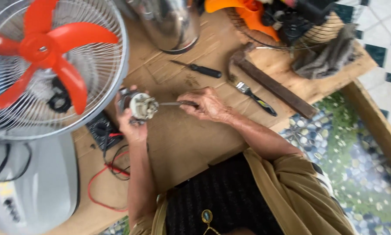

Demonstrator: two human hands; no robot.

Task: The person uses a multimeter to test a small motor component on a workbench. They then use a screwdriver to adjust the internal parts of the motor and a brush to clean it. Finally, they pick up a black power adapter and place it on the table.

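Nearest the camera, the left hand (132,124) is wrapped around a small round fan motor (142,105), held just above the cardboard-covered table (178,139) with its face pointing right. The right hand (207,104) is clamped on a screwdriver (171,103) lying flat, long axis left-right, tip pointing left into the motor. Left of them stands a red-bladed fan (47,48). Farther back lie a black-handled screwdriver (197,68) and a hammer (271,85).

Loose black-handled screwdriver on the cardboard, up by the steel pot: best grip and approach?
Take the black-handled screwdriver by its thick black handle, the end toward the hammer. It lies flat with bare cardboard around it, so come from above, grip closing across the handle. The thin shaft points toward the steel pot and probably offers less purchase.
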